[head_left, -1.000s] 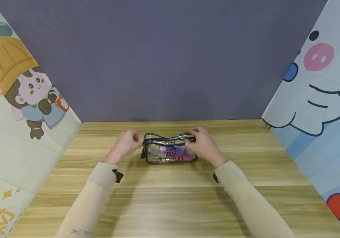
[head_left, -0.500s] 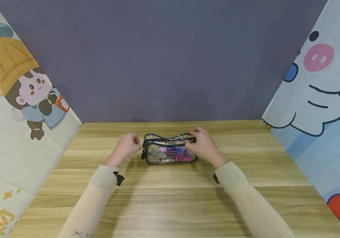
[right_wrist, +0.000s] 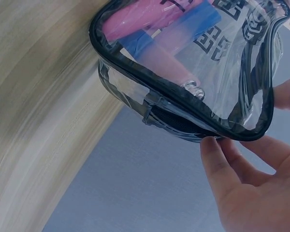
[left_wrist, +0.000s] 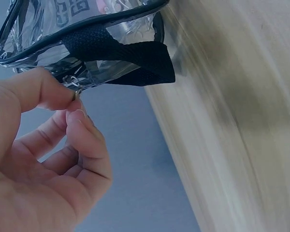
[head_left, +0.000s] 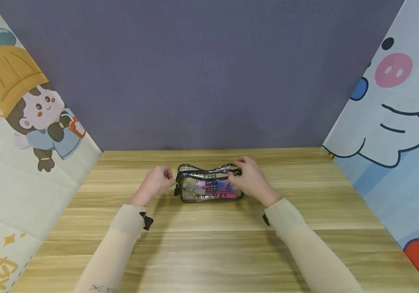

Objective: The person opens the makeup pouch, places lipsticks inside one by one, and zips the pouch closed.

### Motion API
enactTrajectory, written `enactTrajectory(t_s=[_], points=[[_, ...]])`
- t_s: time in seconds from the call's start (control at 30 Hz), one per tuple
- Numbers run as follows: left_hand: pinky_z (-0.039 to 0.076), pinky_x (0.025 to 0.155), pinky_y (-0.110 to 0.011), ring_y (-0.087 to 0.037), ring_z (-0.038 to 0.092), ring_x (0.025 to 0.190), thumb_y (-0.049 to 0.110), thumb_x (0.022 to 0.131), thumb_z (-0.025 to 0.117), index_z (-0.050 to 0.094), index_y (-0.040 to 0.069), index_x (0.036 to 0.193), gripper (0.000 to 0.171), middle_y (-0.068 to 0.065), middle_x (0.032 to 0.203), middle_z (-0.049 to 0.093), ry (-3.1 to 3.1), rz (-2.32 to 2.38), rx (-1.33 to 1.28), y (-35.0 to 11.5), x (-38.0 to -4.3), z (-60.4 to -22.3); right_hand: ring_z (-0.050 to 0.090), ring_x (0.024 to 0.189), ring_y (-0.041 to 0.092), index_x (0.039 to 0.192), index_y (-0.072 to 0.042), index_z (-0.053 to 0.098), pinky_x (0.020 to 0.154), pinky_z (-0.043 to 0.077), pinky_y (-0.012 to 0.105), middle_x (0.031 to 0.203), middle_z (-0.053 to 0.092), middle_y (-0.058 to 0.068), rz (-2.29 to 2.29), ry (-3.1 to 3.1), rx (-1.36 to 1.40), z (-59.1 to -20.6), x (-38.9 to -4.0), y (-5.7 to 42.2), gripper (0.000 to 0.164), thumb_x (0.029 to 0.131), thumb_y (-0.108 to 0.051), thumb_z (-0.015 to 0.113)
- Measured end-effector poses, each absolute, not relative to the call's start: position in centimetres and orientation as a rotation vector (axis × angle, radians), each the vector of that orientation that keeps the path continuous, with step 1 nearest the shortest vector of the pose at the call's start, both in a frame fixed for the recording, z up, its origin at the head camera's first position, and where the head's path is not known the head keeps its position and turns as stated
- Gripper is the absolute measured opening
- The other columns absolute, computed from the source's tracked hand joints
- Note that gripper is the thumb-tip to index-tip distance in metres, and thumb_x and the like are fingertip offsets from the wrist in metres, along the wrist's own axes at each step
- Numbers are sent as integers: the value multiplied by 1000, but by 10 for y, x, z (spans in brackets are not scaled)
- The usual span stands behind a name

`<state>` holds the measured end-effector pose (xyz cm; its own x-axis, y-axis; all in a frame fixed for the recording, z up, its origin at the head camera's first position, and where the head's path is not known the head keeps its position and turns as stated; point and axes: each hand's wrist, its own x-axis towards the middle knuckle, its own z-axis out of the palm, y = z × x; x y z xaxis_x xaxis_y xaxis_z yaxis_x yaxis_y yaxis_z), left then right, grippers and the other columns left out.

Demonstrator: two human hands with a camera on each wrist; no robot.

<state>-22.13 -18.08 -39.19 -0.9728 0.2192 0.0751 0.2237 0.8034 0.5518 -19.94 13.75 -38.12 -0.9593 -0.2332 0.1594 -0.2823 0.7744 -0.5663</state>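
A clear travel pouch (head_left: 195,191) with black piping and black "TRAVEL" lettering stands on the wooden table. At its left end my left hand (head_left: 153,184) pinches a small metal zipper pull (left_wrist: 77,93) between thumb and index finger. A black fabric loop (left_wrist: 157,60) juts out beside that pull. My right hand (head_left: 251,181) grips the upper right corner of the pouch, its thumb in front and fingers behind. Through the plastic I see a pink item (right_wrist: 140,21) and a pink bottle (right_wrist: 169,70) next to blue pieces. How far the zipper is closed cannot be told.
The wooden table (head_left: 209,252) extends around the pouch on every side. Behind it rises a grey-purple panel (head_left: 209,81). Cartoon-printed sheets border the left (head_left: 12,183) and the right (head_left: 396,195).
Over the last second my left hand has shifted very slightly down and right at the pouch's end. My right hand and the pouch stay almost where they were.
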Motion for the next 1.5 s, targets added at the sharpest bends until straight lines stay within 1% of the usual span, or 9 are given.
enactTrajectory(t_s=[0.17, 0.3, 0.6, 0.77, 0.93, 1.03, 1.13, 1.33, 1.5], points=[[49, 60, -32, -21, 56, 66, 5, 83, 69, 63, 5, 82, 6, -8, 77, 63, -2976, -962, -368, -181, -221, -396, 38, 139, 41, 142, 5, 54, 115, 34, 59, 148, 45, 22, 932, -2885, 425, -381, -199, 138, 61, 94, -32, 62], [48, 63, -33, -22, 57, 70, 7, 85, 71, 63, 5, 84, 8, -8, 79, 63, -2997, -976, -336, -181, -221, -398, 39, 139, 40, 142, 5, 54, 115, 35, 58, 148, 45, 21, 938, -2887, 423, -381, -199, 138, 61, 94, -32, 62], [49, 65, -34, -22, 58, 73, 8, 84, 72, 64, 5, 82, 8, -7, 79, 64, -2984, -1001, -343, -179, -222, -401, 38, 140, 40, 142, 3, 54, 115, 35, 58, 150, 44, 22, 957, -2881, 415, -380, -198, 138, 61, 93, -33, 62], [49, 66, -34, -23, 58, 74, 8, 84, 72, 65, 5, 83, 8, -8, 81, 65, -2976, -1034, -325, -179, -221, -404, 38, 139, 38, 143, 1, 54, 114, 37, 58, 149, 44, 19, 980, -2869, 385, -383, -196, 137, 61, 94, -34, 61], [48, 64, -32, -21, 57, 71, 7, 84, 71, 65, 4, 85, 7, -7, 78, 64, -2958, -1077, -268, -179, -220, -407, 39, 139, 37, 144, -3, 55, 113, 37, 58, 148, 46, 17, 997, -2854, 355, -385, -194, 136, 60, 95, -36, 61], [48, 63, -32, -21, 57, 70, 7, 85, 70, 65, 4, 87, 6, -6, 78, 64, -2937, -1095, -261, -179, -220, -408, 42, 135, 36, 143, -3, 56, 111, 40, 58, 146, 48, 17, 1032, -2826, 348, -386, -193, 137, 59, 95, -37, 62], [50, 63, -33, -21, 58, 71, 6, 85, 69, 66, 2, 87, 5, -7, 79, 65, -2907, -1109, -281, -179, -221, -411, 48, 129, 36, 141, -1, 57, 108, 43, 57, 144, 49, 18, 1037, -2795, 356, -387, -191, 139, 59, 96, -38, 62], [56, 72, -39, -24, 62, 77, 5, 87, 66, 67, 1, 90, 4, -10, 84, 68, -2855, -1114, -316, -180, -219, -416, 56, 120, 36, 136, 3, 60, 102, 49, 55, 140, 54, 19, 1026, -2717, 393, -393, -186, 144, 59, 98, -43, 63], [56, 77, -43, -24, 62, 80, 4, 93, 61, 67, 1, 93, 8, -10, 87, 67, -2849, -1001, -383, -182, -213, -417, 57, 121, 37, 136, 1, 61, 103, 48, 56, 139, 56, 17, 1070, -2670, 384, -398, -183, 153, 60, 100, -47, 61]])
